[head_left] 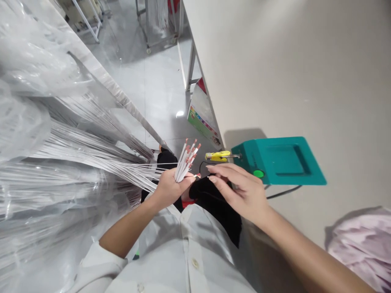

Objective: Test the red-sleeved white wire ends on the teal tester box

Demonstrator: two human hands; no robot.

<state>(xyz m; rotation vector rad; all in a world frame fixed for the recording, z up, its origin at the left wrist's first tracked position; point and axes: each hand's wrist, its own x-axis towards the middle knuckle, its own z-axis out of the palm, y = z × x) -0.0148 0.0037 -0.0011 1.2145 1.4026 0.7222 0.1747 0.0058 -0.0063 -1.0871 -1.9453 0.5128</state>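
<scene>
My left hand (pixel 171 187) is closed around a bundle of thin white wires with copper-red tips (pixel 187 160), which fan upward from my fist. The long wires run off to the left into a large hanging mass of white wires (pixel 76 162). My right hand (pixel 241 187) hovers just right of the bundle, fingers stretched out toward it, holding nothing. Right behind it a teal box-shaped machine (pixel 281 160) with a green button (pixel 258 173) sits on the white table (pixel 305 73), with a yellow clip (pixel 218 156) sticking out of its left side.
Clear plastic sheeting (pixel 27 61) covers the wire rack on the left. A black cable (pixel 284 192) leaves the machine. A colourful carton (pixel 201 118) stands on the floor under the table edge. Pink cloth (pixel 363 240) lies at the right. Metal cart legs (pixel 146 24) stand in the far aisle.
</scene>
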